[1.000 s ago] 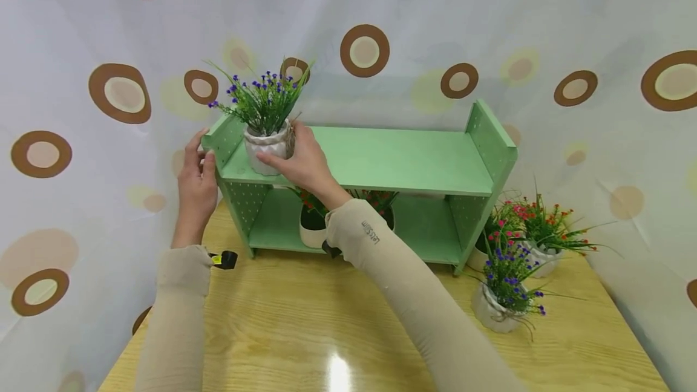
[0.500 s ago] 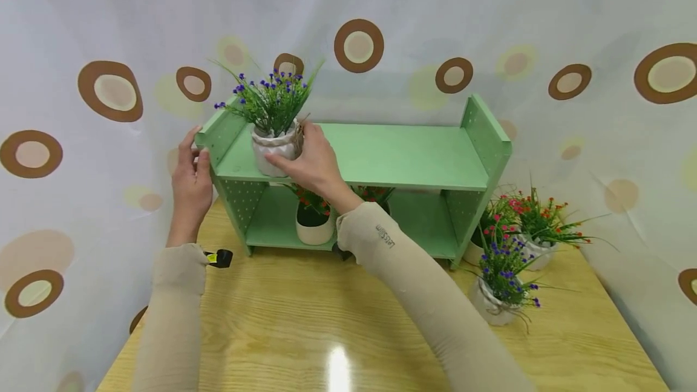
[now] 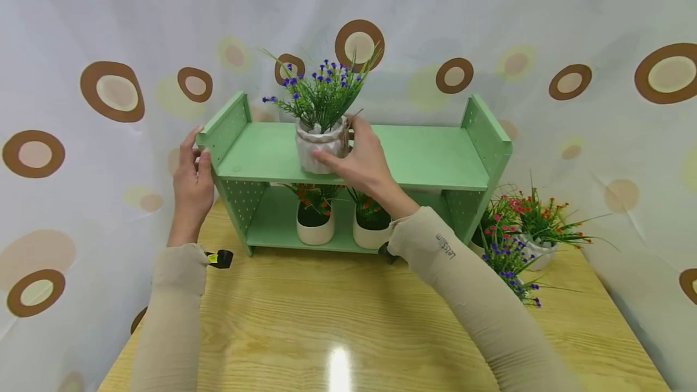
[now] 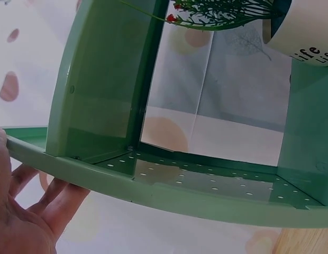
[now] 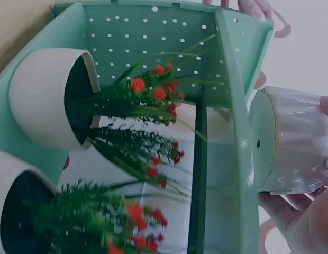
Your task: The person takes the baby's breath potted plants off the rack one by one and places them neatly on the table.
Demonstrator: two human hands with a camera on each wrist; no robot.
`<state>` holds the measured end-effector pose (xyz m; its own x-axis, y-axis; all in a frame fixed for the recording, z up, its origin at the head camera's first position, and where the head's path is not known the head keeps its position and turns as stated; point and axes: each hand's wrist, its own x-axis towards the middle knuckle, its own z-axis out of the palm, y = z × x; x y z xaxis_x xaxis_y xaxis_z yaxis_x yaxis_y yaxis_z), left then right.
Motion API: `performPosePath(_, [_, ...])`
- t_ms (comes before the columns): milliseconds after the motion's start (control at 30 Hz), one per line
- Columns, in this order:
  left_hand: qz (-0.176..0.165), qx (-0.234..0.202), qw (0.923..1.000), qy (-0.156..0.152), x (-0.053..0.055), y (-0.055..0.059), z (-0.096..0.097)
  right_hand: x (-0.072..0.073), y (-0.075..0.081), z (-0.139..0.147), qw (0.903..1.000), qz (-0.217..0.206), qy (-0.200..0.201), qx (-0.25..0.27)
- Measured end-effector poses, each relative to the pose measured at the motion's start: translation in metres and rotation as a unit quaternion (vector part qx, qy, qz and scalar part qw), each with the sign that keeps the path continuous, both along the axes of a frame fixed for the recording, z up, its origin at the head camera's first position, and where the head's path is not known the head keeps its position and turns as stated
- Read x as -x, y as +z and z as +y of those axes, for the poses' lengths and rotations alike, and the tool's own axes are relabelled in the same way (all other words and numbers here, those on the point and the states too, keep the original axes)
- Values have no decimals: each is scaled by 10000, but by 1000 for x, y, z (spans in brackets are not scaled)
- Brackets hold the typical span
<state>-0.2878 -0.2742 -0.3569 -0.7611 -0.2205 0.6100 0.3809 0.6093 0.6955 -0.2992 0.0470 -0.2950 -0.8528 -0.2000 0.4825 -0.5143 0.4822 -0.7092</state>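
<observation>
In the head view, my right hand grips a white ceramic flowerpot from its right side, thumb across the front. Purple flowers and long green blades rise from the pot, and twine is tied around its rim. It is upright over the front of the upper board of a green two-tier shelf. From below, the right wrist view shows the flowerpot's base with a drain hole, close to the board's edge. My left hand holds the shelf's left side panel near its top front corner; fingers lie along the panel's outer face.
On the lower board stand two cream pots, a left one and a right one, with red flowers. Several potted plants stand right of the shelf, including a purple one partly behind my right sleeve. A dotted curtain hangs behind the wooden table.
My right hand has moved the purple-flowered pot rightward from the upper board's left end toward its middle. The left hand stays on the side panel. The right lower pot shows more now.
</observation>
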Motion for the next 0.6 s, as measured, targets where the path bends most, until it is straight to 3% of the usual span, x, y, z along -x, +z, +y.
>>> performPosePath(300, [25,-41,10000,-73,0,-1,-1,-15,-3,42,9998,151,22,108])
performPosePath(600, [-6,-36,10000,-78,-1,0,0,-45,-13,89,9998,122,-168,8])
